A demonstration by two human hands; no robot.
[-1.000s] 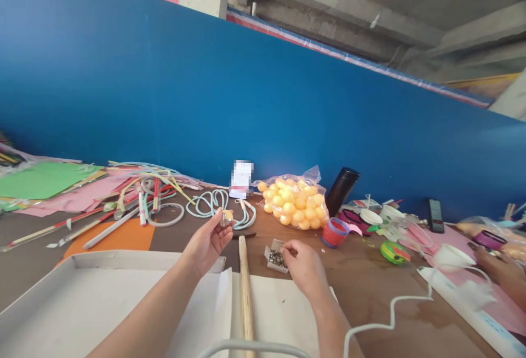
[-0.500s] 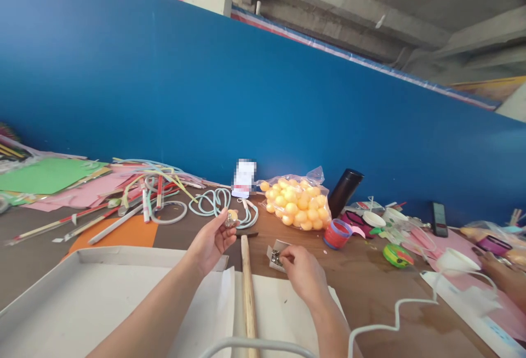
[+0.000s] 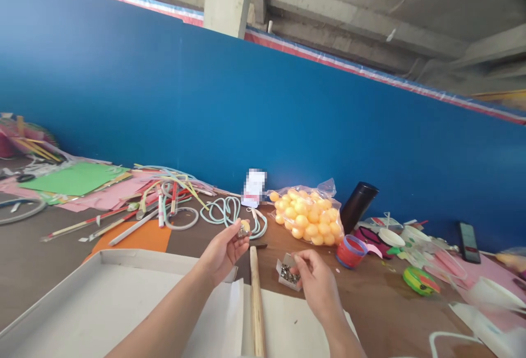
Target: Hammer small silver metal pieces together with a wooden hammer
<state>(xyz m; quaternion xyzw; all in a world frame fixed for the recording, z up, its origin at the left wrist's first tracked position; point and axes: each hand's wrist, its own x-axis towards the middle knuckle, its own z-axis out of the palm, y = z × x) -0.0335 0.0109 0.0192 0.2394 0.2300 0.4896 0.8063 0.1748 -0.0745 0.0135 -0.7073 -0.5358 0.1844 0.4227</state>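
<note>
My left hand holds a small orange ball between thumb and fingers. Shiny silver metal pieces cover its near side. At the right edge of a small open cardboard box, my right hand has its thumb and forefinger pinched; anything between them is too small to make out. Loose small metal pieces, which look like thumbtacks, fill the box. Between the hands lies a hammer, its wooden handle toward me and its dark head at the far end.
A clear bag of orange balls lies behind the box, beside a black bottle and a red-blue cup. White tray at left; light-blue tubing and a phone behind. A green tape measure lies right.
The camera view has shifted, so the table's contents appear farther right and lower. My right hand has lifted slightly from the metal pieces to the box's edge. My left hand keeps the ball.
</note>
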